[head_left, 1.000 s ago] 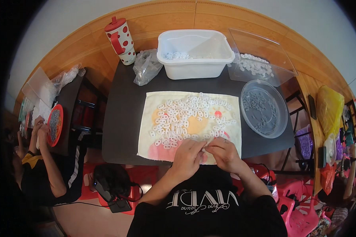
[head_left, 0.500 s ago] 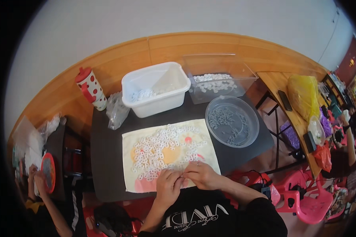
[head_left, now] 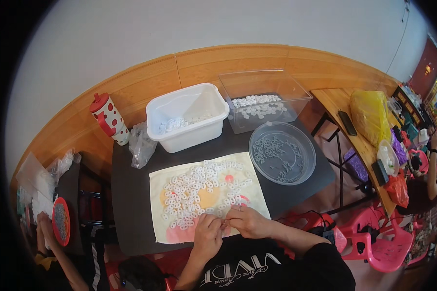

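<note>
My left hand [head_left: 209, 235] and my right hand [head_left: 248, 222] meet at the front edge of a pale printed cloth [head_left: 159, 233]. Both hands are closed, fingertips pinched together; whatever lies between them is too small and covered to name. Just beyond my fingers, many small white oval pieces with holes [head_left: 183, 196] lie scattered over the cloth. Right of the cloth stands a round clear tub [head_left: 307, 170] with small grey pin-like parts [head_left: 272, 148] in it.
Behind the cloth stand a white basin [head_left: 189, 136] and a clear box [head_left: 296, 99], both holding white pieces. A dotted tumbler [head_left: 112, 121] and a plastic bag [head_left: 142, 148] are at the back left. Another person's hands [head_left: 44, 225] work beside a red tray [head_left: 66, 236] at far left.
The whole view has shifted slightly, so the table sits a little lower in it. My hands stay together at the cloth's front edge, fingers only slightly moved.
</note>
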The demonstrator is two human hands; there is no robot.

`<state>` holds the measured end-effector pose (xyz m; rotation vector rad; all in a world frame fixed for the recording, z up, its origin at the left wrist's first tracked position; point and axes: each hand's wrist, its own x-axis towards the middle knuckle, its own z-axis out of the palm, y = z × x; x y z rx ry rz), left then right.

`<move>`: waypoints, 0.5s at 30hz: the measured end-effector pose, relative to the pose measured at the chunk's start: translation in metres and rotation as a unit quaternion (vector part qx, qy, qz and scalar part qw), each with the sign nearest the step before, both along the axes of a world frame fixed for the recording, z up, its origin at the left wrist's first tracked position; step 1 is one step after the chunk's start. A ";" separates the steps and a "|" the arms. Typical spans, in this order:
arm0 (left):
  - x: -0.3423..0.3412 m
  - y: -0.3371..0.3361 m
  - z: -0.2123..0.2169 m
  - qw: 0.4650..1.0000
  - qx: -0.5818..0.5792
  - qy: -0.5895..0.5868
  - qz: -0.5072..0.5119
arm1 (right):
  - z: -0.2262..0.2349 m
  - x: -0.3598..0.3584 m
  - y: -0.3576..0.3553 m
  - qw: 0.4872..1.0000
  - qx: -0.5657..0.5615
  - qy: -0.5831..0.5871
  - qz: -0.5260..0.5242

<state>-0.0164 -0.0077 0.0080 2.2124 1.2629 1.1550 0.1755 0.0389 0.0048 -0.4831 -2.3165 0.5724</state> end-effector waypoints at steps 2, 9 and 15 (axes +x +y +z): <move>0.000 0.000 -0.001 1.000 -0.006 0.002 -0.001 | -0.002 0.000 0.000 1.000 0.010 0.009 0.011; -0.002 0.001 -0.002 0.999 -0.004 0.026 -0.018 | 0.001 0.001 -0.002 0.999 0.026 -0.025 0.019; -0.002 0.001 -0.001 0.999 -0.002 0.036 -0.025 | 0.004 0.001 0.001 0.998 0.049 -0.028 0.027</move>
